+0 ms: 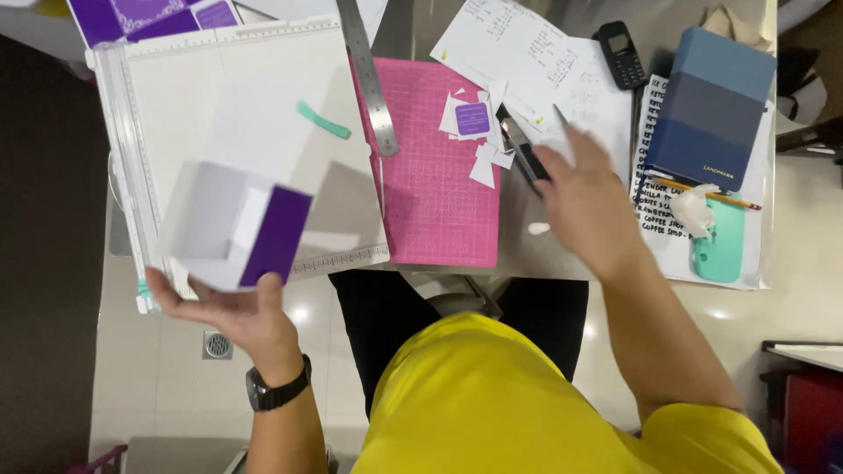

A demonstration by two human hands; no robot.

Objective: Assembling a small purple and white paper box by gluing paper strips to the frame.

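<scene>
Head view, looking straight down at a cluttered grey worktop (527,250). Left hand (230,309) is palm-up, fingers loosely curled, cradling from below a small open box of white card with one purple side panel (233,233); the box sits tilted, open face toward the camera, purple panel on the side nearer the body's midline. Box is held above the near edge of a white paper trimmer board (263,105). Right hand (584,197) is over the worktop to the right of a pink gridded cutting mat (430,175), fingers extended and blurred; it rests on or just over a dark slim craft knife (525,149), but I cannot tell whether it grips it. Knife's long axis runs from far-left to near-right, near end under the fingers. Right hand is clearly the nearer one to the knife; left hand and box lie well apart, across the mat. Steel ruler (369,79) lies along the mat's left edge. Small white card scraps with a purple square label (472,118) sit just left of the knife.
</scene>
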